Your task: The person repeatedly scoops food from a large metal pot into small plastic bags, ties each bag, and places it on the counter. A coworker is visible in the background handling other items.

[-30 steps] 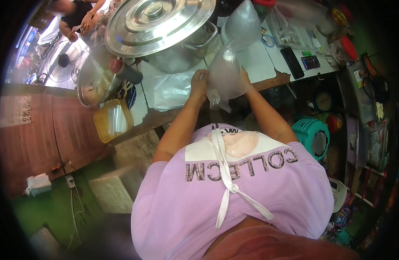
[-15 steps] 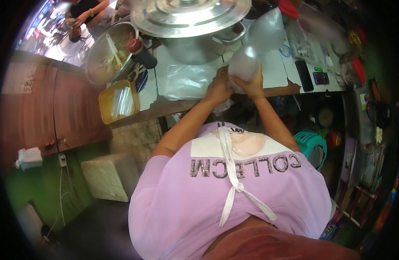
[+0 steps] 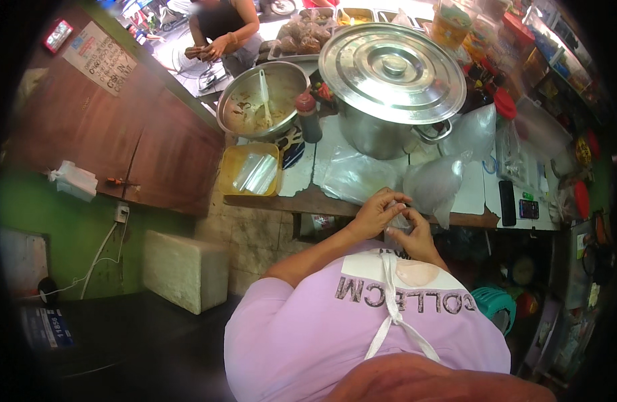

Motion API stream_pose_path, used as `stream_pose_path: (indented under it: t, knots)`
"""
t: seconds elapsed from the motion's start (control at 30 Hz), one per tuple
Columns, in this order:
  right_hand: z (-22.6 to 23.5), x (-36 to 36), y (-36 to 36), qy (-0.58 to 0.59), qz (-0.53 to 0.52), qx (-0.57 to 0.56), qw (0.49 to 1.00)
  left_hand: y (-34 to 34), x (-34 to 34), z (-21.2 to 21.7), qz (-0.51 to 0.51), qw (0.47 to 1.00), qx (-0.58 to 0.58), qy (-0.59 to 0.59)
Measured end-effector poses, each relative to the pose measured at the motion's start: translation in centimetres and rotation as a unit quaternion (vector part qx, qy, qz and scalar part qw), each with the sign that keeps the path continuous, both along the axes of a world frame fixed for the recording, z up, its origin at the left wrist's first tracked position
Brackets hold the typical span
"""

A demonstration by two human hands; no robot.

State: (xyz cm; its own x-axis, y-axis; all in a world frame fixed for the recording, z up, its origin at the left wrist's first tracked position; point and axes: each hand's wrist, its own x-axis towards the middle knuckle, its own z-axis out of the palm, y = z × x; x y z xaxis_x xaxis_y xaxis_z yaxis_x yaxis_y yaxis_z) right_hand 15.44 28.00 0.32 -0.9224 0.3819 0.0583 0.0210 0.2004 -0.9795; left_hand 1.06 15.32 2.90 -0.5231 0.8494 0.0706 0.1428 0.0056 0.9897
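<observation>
Lilac short-sleeved shirt (dark lettering) under a white-tied apron.

White wall sign, blue card, calculator screen

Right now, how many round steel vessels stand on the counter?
2. A big steel pot with its lid stands behind the hands, and an open steel bowl with a spoon sits to its left. Others may be hidden among the clutter.
</observation>
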Motion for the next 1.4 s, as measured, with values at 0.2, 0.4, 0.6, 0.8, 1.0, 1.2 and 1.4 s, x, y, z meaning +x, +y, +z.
stream_pose_path:
  t: [0.2, 0.4, 0.6, 0.8, 1.0, 1.2, 1.4]
  knots:
    - [5.0, -3.8, 0.9, -0.021, 0.01, -0.119, 0.993, -3.9, -1.9, 1.7, 0.072, 0.997, -0.004, -0.017]
    - [5.0, -7.0, -0.3, 0.002, -0.035, -0.182, 0.983, -7.4, -2.9, 1.6, 0.166, 0.971, -0.057, -0.16]
    - [7.1, -9.0, -0.5, 0.013, -0.038, -0.167, 0.985, -9.0, -2.8, 3.0, 0.053, 0.989, -0.013, -0.139]
    - [9.3, -8.9, -0.1, 0.007, 0.023, -0.213, 0.977, -9.6, -4.3, 2.3, 0.215, 0.956, 0.027, -0.199]
    - [8.7, -8.5, 1.0, -0.008, 0.036, -0.203, 0.979, -9.4, -4.2, 1.6, 0.18, 0.916, 0.134, -0.333]
    - [8.1, -8.2, 1.0, 0.013, 0.013, -0.191, 0.982, -8.4, -3.5, 1.5, 0.179, 0.93, 0.121, -0.298]
    - [8.0, -8.0, 1.0, 0.062, -0.004, -0.14, 0.988, -8.2, -3.3, 1.5, 0.172, 0.942, 0.107, -0.266]
